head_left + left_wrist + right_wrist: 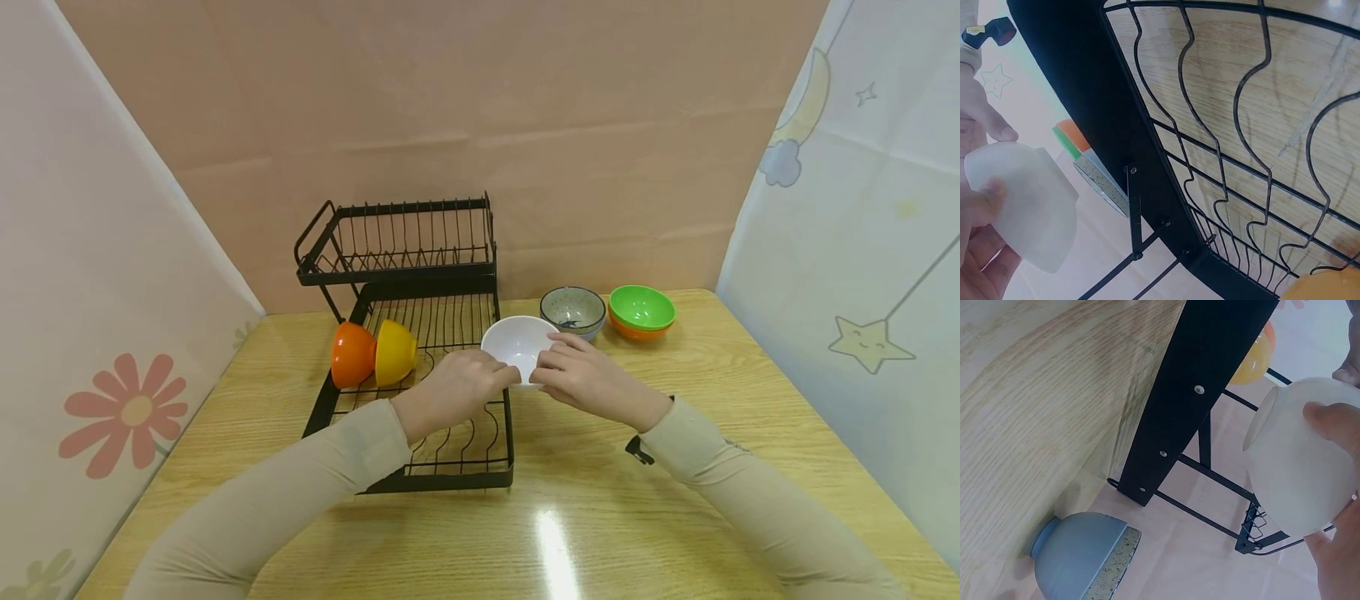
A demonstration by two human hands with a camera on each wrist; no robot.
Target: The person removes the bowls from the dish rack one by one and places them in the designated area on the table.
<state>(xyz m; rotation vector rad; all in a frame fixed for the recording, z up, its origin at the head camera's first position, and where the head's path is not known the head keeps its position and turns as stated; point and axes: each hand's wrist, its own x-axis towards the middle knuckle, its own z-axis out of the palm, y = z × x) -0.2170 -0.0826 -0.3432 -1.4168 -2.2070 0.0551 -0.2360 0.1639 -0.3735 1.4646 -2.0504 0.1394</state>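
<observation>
A white bowl (517,340) is held up between both hands near the right edge of the black dish rack (457,481). My left hand (467,383) grips its left side, the thumb against the outer wall in the left wrist view. On the other side my right hand (583,372) grips the rim, and its thumb lies on the white bowl (1300,456) in the right wrist view. An orange bowl (352,356) and a yellow bowl (395,353) stand on edge in the lower rack, side by side.
Behind the right hand, a speckled grey bowl (572,308) sits on a bluish one. Right of it, a green bowl (642,307) rests in an orange bowl (637,332). The rack's upper tier (397,271) rises at the back. Fabric walls (600,167) border the wooden table (637,533).
</observation>
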